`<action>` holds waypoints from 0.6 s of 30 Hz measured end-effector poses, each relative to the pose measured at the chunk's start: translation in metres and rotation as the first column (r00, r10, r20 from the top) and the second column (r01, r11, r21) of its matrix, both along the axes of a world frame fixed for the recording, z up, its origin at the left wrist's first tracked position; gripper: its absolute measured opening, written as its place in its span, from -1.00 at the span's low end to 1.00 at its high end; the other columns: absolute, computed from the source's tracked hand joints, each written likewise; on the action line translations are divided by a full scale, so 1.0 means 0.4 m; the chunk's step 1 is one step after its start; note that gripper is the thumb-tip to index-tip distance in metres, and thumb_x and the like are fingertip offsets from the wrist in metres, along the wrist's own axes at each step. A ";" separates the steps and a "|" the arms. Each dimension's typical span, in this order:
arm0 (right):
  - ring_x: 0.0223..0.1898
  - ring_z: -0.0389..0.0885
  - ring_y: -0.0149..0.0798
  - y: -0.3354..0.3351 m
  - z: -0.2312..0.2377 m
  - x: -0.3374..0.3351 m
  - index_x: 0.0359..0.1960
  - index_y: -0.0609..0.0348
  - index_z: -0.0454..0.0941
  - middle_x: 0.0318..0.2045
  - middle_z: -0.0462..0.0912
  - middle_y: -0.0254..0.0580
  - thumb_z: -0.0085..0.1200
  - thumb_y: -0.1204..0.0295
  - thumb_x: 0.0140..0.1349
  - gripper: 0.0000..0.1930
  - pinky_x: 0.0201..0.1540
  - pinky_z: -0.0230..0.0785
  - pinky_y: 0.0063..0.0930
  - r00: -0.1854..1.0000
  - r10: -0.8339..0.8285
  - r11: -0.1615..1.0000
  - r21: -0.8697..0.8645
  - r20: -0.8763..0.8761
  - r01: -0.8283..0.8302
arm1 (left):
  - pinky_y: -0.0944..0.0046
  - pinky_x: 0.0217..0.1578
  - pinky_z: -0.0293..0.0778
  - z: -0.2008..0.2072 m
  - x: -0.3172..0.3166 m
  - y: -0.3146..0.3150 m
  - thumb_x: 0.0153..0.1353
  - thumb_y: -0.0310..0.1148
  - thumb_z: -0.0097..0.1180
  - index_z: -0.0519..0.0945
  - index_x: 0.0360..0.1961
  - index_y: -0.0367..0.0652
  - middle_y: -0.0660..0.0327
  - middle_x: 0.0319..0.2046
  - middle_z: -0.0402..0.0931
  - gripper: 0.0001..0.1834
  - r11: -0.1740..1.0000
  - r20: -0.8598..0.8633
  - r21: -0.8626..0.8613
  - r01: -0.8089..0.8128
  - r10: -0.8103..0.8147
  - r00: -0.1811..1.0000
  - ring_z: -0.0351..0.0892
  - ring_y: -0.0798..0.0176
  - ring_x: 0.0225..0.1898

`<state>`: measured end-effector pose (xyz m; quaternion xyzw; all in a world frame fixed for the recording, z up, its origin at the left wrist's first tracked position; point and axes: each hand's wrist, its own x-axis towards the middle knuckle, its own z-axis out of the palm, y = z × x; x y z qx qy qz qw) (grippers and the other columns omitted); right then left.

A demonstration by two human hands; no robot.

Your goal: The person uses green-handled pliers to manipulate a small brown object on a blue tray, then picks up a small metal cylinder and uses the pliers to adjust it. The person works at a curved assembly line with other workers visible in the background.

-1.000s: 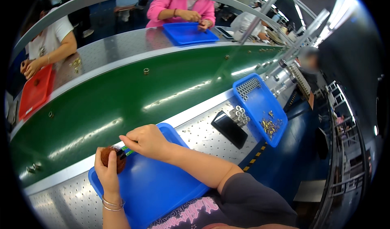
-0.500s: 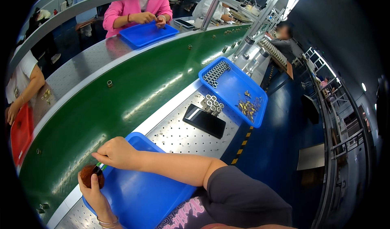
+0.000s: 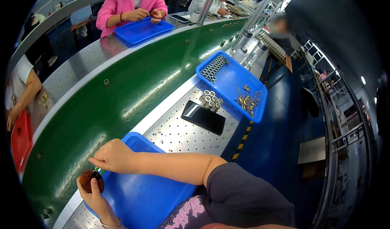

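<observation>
My left hand [image 3: 96,200] is closed around a rounded, brown, fibrous-looking piece [image 3: 86,182], whose kind I cannot make out. The thumb presses a dark part at its side. Just above it, my right hand [image 3: 115,155] is closed with fingers curled. A slim green-and-black thing [image 3: 97,171] runs from below those fingers to the brown piece; the right hand seems to grip its upper end, partly hidden. Both hands are over the far left edge of a blue tray [image 3: 142,194], beside the green belt [image 3: 122,95].
To the right, a black phone [image 3: 203,117] lies on the perforated metal table [image 3: 174,136] beside several metal rings [image 3: 211,100]. Another blue tray [image 3: 239,79] holds rows of rings and loose brass-coloured parts. Across the belt, a person in pink works over a blue tray [image 3: 142,32].
My view has shifted slightly. The right hand's fingers have turned a little above the brown piece, which stays in the left hand. Across the belt, the person's hands have moved slightly.
</observation>
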<state>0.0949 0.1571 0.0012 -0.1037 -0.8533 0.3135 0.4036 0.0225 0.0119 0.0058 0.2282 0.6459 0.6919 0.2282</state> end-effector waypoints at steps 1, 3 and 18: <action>-0.69 0.40 -0.07 0.010 0.003 0.002 -0.82 0.15 0.34 -0.77 0.41 -0.14 0.01 0.32 0.12 -0.63 -0.64 0.20 -0.28 1.000 -0.006 1.000 -0.008 0.020 0.006 | 0.54 -0.49 0.25 0.003 0.004 0.004 0.19 -0.42 -0.01 0.37 -0.19 -0.29 0.26 -0.39 0.41 -0.79 0.999 -0.011 0.015 -0.033 0.033 0.999 0.35 0.47 -0.46; -0.69 0.41 -0.07 0.011 0.001 0.001 -0.81 0.15 0.33 -0.77 0.41 -0.15 0.01 0.32 0.12 -0.63 -0.64 0.20 -0.28 1.000 -0.002 1.000 -0.007 0.021 0.002 | 0.56 -0.54 0.21 0.008 0.014 0.018 0.20 -0.41 -0.01 0.37 -0.21 -0.27 0.28 -0.42 0.40 -0.81 0.995 -0.027 0.046 -0.094 0.095 0.995 0.32 0.49 -0.50; -0.70 0.39 -0.05 -0.007 0.010 0.002 -0.84 0.18 0.34 -0.79 0.39 -0.09 0.03 0.32 0.09 -0.62 -0.64 0.17 -0.24 0.998 0.057 0.996 -0.060 -0.015 -0.058 | 0.49 -0.30 0.36 -0.051 -0.017 -0.013 0.18 -0.38 0.05 0.38 -0.10 -0.29 0.24 -0.31 0.45 -0.70 0.995 0.104 0.028 -0.099 0.095 0.990 0.44 0.40 -0.33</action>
